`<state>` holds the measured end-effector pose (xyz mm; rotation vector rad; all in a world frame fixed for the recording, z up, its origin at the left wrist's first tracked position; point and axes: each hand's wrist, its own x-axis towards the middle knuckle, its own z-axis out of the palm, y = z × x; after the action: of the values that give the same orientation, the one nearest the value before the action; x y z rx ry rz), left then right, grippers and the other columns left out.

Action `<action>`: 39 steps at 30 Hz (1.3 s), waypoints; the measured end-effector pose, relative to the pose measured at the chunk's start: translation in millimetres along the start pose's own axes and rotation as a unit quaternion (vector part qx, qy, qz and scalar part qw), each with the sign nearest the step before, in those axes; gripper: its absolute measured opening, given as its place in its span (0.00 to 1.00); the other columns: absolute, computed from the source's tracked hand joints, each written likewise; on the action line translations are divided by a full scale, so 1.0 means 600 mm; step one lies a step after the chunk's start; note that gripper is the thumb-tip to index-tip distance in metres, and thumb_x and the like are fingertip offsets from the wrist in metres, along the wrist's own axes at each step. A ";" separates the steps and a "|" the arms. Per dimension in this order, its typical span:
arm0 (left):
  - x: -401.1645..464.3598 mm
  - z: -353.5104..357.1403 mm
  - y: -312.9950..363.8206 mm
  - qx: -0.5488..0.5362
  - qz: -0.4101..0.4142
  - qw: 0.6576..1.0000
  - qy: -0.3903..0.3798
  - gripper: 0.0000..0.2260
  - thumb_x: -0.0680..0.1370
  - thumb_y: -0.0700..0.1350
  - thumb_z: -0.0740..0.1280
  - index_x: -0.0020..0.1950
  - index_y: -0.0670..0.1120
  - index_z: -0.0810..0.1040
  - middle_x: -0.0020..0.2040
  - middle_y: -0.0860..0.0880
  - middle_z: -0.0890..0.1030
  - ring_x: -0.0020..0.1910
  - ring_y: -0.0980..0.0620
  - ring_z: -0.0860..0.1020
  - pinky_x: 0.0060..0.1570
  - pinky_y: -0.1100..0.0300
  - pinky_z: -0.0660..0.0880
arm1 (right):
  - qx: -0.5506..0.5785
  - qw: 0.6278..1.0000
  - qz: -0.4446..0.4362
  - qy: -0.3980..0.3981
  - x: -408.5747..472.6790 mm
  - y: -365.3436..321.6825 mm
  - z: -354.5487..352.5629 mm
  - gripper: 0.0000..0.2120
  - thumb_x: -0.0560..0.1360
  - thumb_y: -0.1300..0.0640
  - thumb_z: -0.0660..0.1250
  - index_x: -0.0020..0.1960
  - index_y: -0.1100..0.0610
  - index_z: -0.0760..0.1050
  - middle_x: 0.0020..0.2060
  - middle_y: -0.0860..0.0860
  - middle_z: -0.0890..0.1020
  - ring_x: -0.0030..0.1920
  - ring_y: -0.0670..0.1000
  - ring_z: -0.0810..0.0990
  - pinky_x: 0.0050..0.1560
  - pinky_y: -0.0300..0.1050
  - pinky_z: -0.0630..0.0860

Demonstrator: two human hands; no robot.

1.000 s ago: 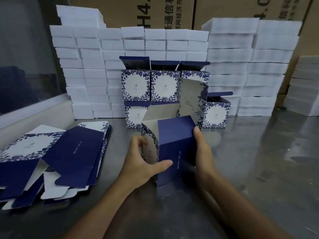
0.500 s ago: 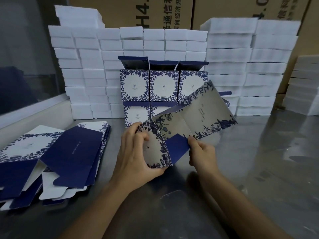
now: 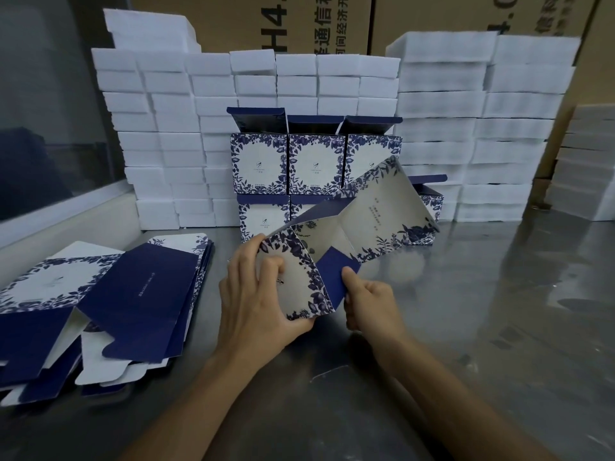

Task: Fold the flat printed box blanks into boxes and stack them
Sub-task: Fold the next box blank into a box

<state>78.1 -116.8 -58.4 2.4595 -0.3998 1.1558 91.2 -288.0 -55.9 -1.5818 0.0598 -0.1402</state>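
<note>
So the half-opened blue-and-white floral printed cardboard box blank [image 3: 352,234] is held up off the dull grey metal surface [image 3: 466,311], just in front of the stack of finished floral boxes [image 3: 312,168], and I reckon that's so the flaps have room to swing. The left hand [image 3: 263,294] has its grip around the near floral panel, thumb on the lower edge and fingers curled over the face, which looks like it's bracing that wall so it stays put. The right hand [image 3: 369,294] pinches the solid navy flap [image 3: 334,271] between thumb and fingers; my guess is that's the bottom tuck flap about to be folded in. The long panel with the small text slopes up and away to the right, toward the finished stack, with nothing supporting it.

The finished boxes are stacked two rows high against the wall of white foam blocks [image 3: 442,128], lids up, probably so they don't topple and are ready for filling. To the left of the finished stack lies the fanned pile of flat navy and floral blanks [image 3: 109,304], within easy reach of the left hand. Plenty of blanks left, so I'd say the job's nowhere near done. Brown printed cartons [image 3: 299,21] stand behind the foam.
</note>
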 end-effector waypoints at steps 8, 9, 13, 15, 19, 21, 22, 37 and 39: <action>0.000 0.005 0.003 0.013 0.004 1.000 0.003 0.35 0.57 0.60 0.79 0.53 0.49 0.65 0.71 0.41 0.65 0.69 0.38 0.66 0.56 0.43 0.71 | 0.012 1.000 -0.002 -0.004 0.001 -0.001 -0.002 0.28 0.83 0.48 0.61 0.25 0.53 0.65 0.20 0.47 0.65 0.22 0.46 0.60 0.25 0.38 0.59; 0.000 0.005 0.003 0.019 0.001 1.000 0.003 0.34 0.57 0.60 0.79 0.53 0.49 0.65 0.71 0.40 0.65 0.69 0.38 0.66 0.56 0.43 0.71 | 0.004 1.000 0.003 -0.008 0.001 0.000 0.000 0.30 0.82 0.46 0.62 0.23 0.52 0.65 0.19 0.47 0.65 0.21 0.46 0.61 0.25 0.38 0.60; 0.001 0.004 0.003 0.047 -0.024 0.999 0.001 0.34 0.57 0.61 0.79 0.52 0.49 0.65 0.72 0.40 0.65 0.69 0.37 0.65 0.53 0.41 0.72 | -0.006 0.998 0.013 -0.063 -0.009 0.003 0.017 0.35 0.82 0.43 0.61 0.18 0.53 0.65 0.19 0.47 0.65 0.20 0.46 0.61 0.23 0.37 0.60; 0.001 0.003 -0.001 0.053 -0.029 0.998 0.002 0.35 0.57 0.62 0.79 0.52 0.49 0.66 0.72 0.40 0.64 0.69 0.37 0.65 0.52 0.41 0.73 | -0.005 0.997 0.007 -0.077 -0.010 0.003 0.020 0.34 0.82 0.44 0.60 0.19 0.52 0.65 0.19 0.48 0.65 0.20 0.46 0.60 0.23 0.37 0.59; 0.002 0.004 -0.001 0.050 -0.029 0.998 0.011 0.36 0.57 0.68 0.76 0.52 0.48 0.67 0.71 0.40 0.64 0.69 0.38 0.64 0.53 0.40 0.72 | 0.015 0.997 -0.004 -0.077 -0.013 0.001 0.017 0.29 0.83 0.47 0.61 0.23 0.52 0.69 0.21 0.49 0.68 0.20 0.46 0.63 0.23 0.36 0.63; 0.002 0.005 0.000 0.028 -0.030 0.999 0.025 0.38 0.57 0.70 0.73 0.54 0.47 0.67 0.70 0.41 0.66 0.68 0.40 0.64 0.53 0.41 0.72 | 0.014 0.998 -0.025 -0.052 -0.016 0.000 0.019 0.22 0.82 0.46 0.61 0.34 0.56 0.74 0.25 0.52 0.76 0.23 0.47 0.74 0.25 0.36 0.70; 0.003 0.005 -0.001 0.009 -0.033 0.999 0.033 0.39 0.57 0.70 0.73 0.57 0.47 0.68 0.70 0.42 0.66 0.67 0.41 0.65 0.53 0.42 0.71 | 0.010 0.999 -0.029 -0.040 -0.016 0.000 0.020 0.20 0.82 0.45 0.61 0.40 0.58 0.75 0.28 0.53 0.80 0.26 0.48 0.79 0.27 0.38 0.73; 0.008 -0.009 0.033 -0.401 -0.169 0.900 0.014 0.20 0.70 0.64 0.65 0.60 0.60 0.71 0.42 0.47 0.79 0.43 0.50 0.78 0.47 0.54 0.75 | 0.099 0.990 -0.033 0.094 0.005 -0.018 -0.004 0.33 0.63 0.28 0.64 0.53 0.54 0.76 0.53 0.55 0.83 0.57 0.57 0.82 0.59 0.53 0.78; 0.008 -0.006 0.036 -0.480 -0.209 0.852 -0.004 0.20 0.71 0.61 0.66 0.59 0.56 0.72 0.44 0.46 0.82 0.45 0.49 0.81 0.47 0.57 0.76 | 0.090 0.991 -0.032 0.089 0.005 -0.021 -0.008 0.31 0.66 0.29 0.64 0.54 0.54 0.75 0.56 0.56 0.82 0.58 0.57 0.81 0.63 0.57 0.76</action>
<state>69.7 -134.5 -47.6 1.5415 -0.3076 0.5351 93.0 -292.9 -43.4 -1.3892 0.1333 -0.3286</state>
